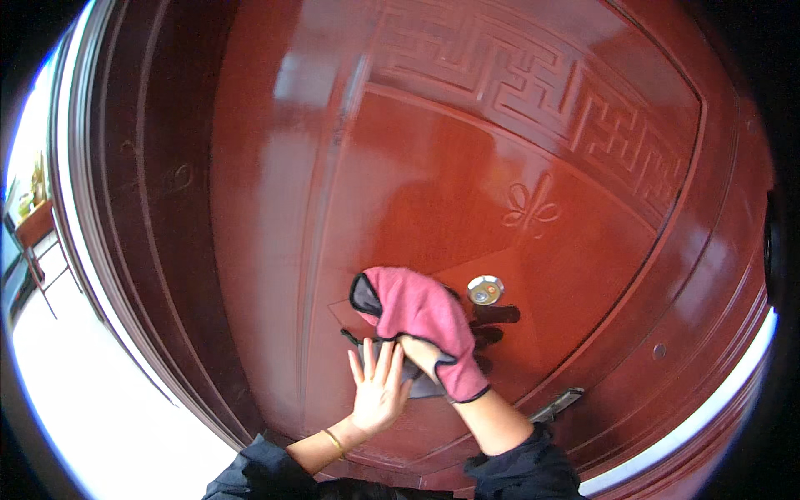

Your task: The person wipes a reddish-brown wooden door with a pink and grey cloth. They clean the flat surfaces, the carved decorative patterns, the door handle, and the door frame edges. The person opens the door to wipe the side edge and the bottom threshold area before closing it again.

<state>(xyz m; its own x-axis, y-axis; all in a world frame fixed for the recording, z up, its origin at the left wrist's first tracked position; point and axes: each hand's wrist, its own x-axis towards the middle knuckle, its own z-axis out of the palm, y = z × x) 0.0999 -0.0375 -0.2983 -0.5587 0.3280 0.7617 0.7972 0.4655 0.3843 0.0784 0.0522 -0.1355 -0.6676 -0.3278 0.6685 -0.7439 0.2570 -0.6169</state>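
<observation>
Pink, black-edged fabric cloth (427,307) over right hand (422,354), against glossy red-brown panelled door (442,183).
Left hand (377,400) beside cloth, grip spread; right grip hidden, cannot tell.

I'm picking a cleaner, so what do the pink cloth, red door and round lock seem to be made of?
Pink cloth: a soft textile, matte and slightly fuzzy, perhaps microfibre; it drapes in folds.
Red door: a glossy painted or lacquered surface, judging by its reflections; wood or metal underneath, I can't tell.
Round lock: probably metal, with a shiny silvery rim and brassy face.
</observation>
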